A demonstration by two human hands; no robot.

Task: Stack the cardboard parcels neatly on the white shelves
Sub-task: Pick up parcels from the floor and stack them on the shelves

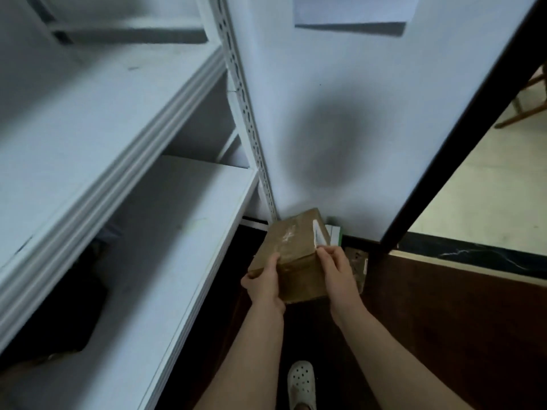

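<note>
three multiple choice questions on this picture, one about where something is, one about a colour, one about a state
1. Where is the parcel? A on the top shelf; B low by the wall, right of the shelves; C on a chair.
2. What colour is the shoe? A black; B white; C red.
3. How is the parcel held? A by both hands; B by one hand; C by no hand.
Answers: 1 B, it is at the wall's foot beside the shelves; 2 B, it is plainly white; 3 A, the left hand and right hand each grip a near corner.
</note>
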